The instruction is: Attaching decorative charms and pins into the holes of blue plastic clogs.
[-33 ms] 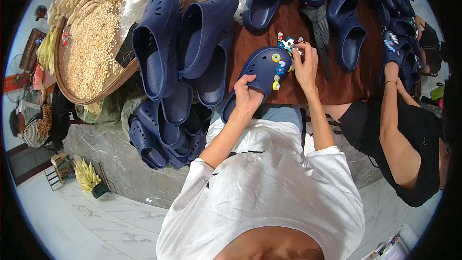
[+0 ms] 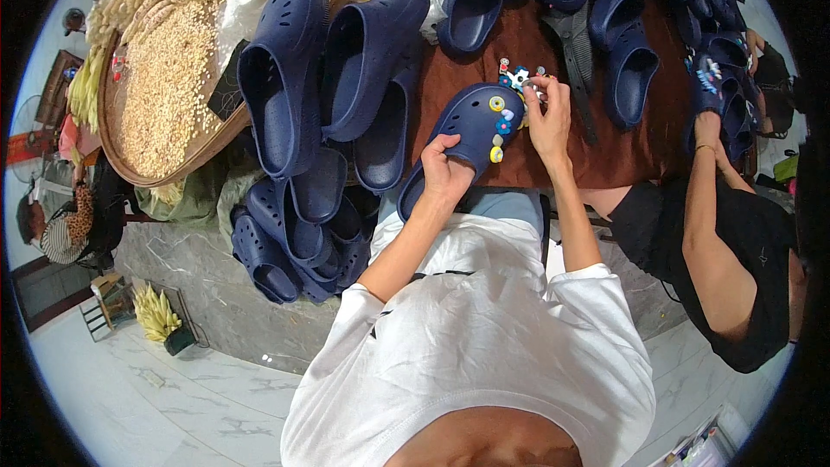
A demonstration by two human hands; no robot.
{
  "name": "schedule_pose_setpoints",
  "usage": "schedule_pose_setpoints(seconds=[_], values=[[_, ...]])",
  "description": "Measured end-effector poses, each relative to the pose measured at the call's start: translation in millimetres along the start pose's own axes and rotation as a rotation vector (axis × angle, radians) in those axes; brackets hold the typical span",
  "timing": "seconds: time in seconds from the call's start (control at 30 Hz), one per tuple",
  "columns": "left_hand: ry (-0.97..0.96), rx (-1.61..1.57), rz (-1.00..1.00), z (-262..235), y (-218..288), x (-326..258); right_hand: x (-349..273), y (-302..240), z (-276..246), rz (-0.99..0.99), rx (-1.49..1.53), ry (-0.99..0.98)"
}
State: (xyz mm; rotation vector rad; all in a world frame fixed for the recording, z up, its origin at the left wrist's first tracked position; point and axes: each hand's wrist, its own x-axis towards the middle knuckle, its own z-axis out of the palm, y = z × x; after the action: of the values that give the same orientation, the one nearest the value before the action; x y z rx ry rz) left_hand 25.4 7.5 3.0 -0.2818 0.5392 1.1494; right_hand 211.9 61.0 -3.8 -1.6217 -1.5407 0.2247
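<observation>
My left hand (image 2: pixel 447 171) grips a navy clog (image 2: pixel 471 125) by its opening, thumb on top, toe pointing away from me. Several colourful charms (image 2: pixel 503 124) run down the right side of its upper, among them a yellow ring with a white centre and a blue flower. Right of the toe, my right hand (image 2: pixel 550 112) pinches a small shoe charm, mostly covered by its fingertips. Just beyond those fingers lies a small heap of loose charms (image 2: pixel 517 75) on the brown cloth (image 2: pixel 553 160).
Large navy clogs (image 2: pixel 284 78) stand stacked at left, with more clogs (image 2: pixel 285 246) below them. A round woven tray (image 2: pixel 164 180) of pale kernels sits far left. Several clogs (image 2: pixel 629 78) and a dark strap (image 2: pixel 577 78) lie beyond. At right, a co-worker's hand (image 2: pixel 706 130) touches a decorated clog.
My two hands and the clog look nearly the same. At right, the co-worker's hand and the decorated clog have shifted slightly.
</observation>
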Motion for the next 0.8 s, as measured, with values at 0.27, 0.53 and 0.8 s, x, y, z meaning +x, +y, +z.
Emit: schedule_pose_setpoints(seconds=[0.27, 0.53, 0.8], values=[[-0.138, -0.023, -0.021, -3, 4, 0, -6, -55, -4, -0.327, -0.204, -0.234], [-0.095, -0.046, 0.009, -7, 1, 5, 6, -52, 4, -0.254, -0.101, -0.340], [-0.037, -0.025, 0.017, -2, 0, 2, 2, -44, 4, -0.273, -0.116, -0.317]])
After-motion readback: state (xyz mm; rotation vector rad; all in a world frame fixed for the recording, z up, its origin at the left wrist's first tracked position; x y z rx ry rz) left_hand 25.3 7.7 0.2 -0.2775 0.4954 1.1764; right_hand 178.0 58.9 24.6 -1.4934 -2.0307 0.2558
